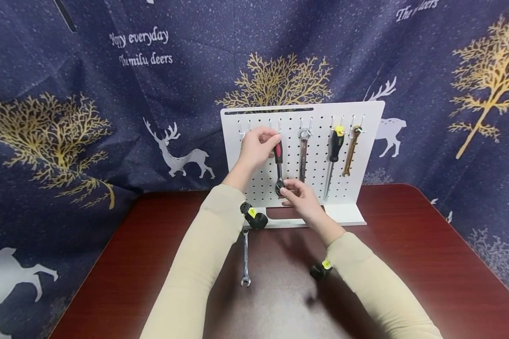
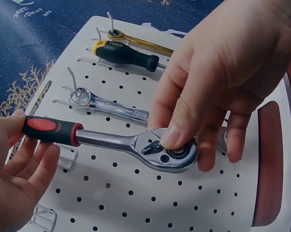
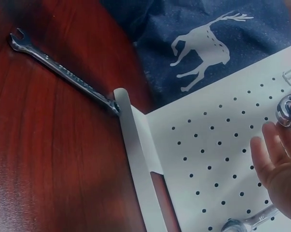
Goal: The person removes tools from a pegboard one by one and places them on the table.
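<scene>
In front of the white pegboard (image 1: pixel 343 109), both hands hold a ratchet wrench (image 2: pixel 106 140) with a black and red handle. My left hand (image 1: pixel 255 149) pinches the end of the handle at the top. Lower down, my right hand (image 1: pixel 304 201) grips the round chrome head, its thumb on the face beside the small lever in the left wrist view. The ratchet hangs nearly upright between them, head down. Just right of it a chrome wrench (image 1: pixel 303 157) hangs from a hook by its ring end. In the right wrist view only the ratchet head (image 3: pixel 283 111) shows.
A yellow and black screwdriver (image 1: pixel 335 147) and a gold-coloured wrench (image 1: pixel 351 153) hang further right. Another chrome wrench (image 1: pixel 245 259) lies on the red-brown table (image 1: pixel 152 263), close to the board's base (image 1: pixel 348 214). Wire hooks (image 2: pixel 44 217) stick out of the board's left side.
</scene>
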### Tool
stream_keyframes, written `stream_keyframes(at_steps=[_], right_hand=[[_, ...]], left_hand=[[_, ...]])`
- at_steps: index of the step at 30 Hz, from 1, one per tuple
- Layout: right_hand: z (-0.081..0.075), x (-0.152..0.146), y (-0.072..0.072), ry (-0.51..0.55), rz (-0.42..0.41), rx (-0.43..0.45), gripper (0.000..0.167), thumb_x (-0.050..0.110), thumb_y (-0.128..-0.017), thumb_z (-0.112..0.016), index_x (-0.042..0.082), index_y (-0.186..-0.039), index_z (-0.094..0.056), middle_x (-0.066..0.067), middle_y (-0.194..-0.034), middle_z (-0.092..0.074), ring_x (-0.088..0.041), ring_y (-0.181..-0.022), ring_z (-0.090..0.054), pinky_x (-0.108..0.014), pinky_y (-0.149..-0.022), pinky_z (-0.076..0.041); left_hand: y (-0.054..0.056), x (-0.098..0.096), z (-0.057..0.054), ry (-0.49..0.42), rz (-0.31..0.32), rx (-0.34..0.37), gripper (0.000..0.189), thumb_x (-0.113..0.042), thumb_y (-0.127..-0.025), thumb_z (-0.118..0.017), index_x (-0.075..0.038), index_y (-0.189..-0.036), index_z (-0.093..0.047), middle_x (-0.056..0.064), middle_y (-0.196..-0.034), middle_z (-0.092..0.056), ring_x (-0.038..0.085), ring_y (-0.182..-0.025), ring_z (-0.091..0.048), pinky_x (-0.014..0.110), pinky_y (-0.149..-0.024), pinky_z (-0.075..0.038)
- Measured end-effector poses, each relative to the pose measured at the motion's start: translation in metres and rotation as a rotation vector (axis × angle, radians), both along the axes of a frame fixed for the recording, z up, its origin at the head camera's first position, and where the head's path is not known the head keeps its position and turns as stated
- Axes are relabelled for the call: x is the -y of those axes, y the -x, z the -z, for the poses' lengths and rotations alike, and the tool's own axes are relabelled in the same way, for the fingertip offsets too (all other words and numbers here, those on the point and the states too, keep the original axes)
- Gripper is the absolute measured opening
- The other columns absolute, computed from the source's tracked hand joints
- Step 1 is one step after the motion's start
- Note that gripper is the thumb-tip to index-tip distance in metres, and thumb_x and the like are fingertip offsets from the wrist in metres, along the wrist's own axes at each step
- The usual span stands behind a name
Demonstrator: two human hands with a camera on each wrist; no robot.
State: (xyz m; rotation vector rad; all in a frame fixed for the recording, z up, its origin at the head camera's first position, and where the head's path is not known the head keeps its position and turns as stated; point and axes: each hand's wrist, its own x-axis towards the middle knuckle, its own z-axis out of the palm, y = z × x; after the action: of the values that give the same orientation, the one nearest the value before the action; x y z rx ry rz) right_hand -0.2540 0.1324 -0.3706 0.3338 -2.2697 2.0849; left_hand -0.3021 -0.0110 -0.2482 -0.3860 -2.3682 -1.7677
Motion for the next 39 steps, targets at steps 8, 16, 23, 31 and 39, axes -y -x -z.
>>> stream_keyframes(at_steps=[8,16,23,31,39], right_hand=[[0.008,0.000,-0.008,-0.061,-0.013,0.023,0.032,0.011,-0.093,-0.059,-0.008,-0.119,-0.053,-0.005,-0.103,-0.061,-0.002,-0.084,-0.060,-0.030,-0.079,-0.057],[0.019,0.000,-0.016,-0.104,-0.065,0.033,0.032,0.012,-0.092,-0.060,-0.007,-0.117,-0.055,-0.016,-0.108,-0.064,-0.003,-0.086,-0.061,-0.029,-0.077,-0.057],[0.030,0.003,-0.023,-0.093,-0.132,-0.002,0.030,0.008,-0.092,-0.059,-0.011,-0.115,-0.055,-0.026,-0.110,-0.062,-0.007,-0.086,-0.063,-0.044,-0.078,-0.058],[0.042,0.006,-0.031,-0.086,-0.146,0.053,0.030,0.007,-0.090,-0.061,-0.011,-0.113,-0.056,-0.019,-0.105,-0.064,-0.008,-0.082,-0.063,-0.049,-0.080,-0.056],[0.056,0.011,-0.037,-0.091,-0.183,0.083,0.028,0.006,-0.089,-0.062,-0.009,-0.112,-0.057,-0.019,-0.108,-0.064,-0.012,-0.082,-0.065,-0.039,-0.075,-0.058]], left_hand=[[-0.004,0.007,0.014,0.017,0.034,-0.015,0.024,-0.021,-0.091,-0.064,-0.005,-0.108,-0.066,0.012,-0.096,-0.068,0.020,-0.081,-0.066,0.029,-0.069,-0.059],[-0.014,0.014,0.030,0.053,0.086,-0.025,0.024,-0.021,-0.092,-0.063,-0.005,-0.109,-0.066,0.013,-0.097,-0.068,0.019,-0.079,-0.066,0.029,-0.069,-0.059],[-0.019,0.022,0.047,0.024,0.143,0.032,0.031,-0.020,-0.093,-0.061,-0.001,-0.118,-0.061,0.015,-0.104,-0.066,0.021,-0.091,-0.065,0.027,-0.071,-0.059],[-0.025,0.030,0.065,0.017,0.196,0.070,0.030,-0.014,-0.093,-0.060,-0.001,-0.120,-0.058,0.019,-0.109,-0.065,0.026,-0.095,-0.065,0.031,-0.073,-0.059],[-0.032,0.035,0.086,0.005,0.219,0.116,0.030,-0.011,-0.093,-0.059,-0.002,-0.122,-0.056,0.020,-0.109,-0.064,0.025,-0.094,-0.066,0.034,-0.073,-0.060]])
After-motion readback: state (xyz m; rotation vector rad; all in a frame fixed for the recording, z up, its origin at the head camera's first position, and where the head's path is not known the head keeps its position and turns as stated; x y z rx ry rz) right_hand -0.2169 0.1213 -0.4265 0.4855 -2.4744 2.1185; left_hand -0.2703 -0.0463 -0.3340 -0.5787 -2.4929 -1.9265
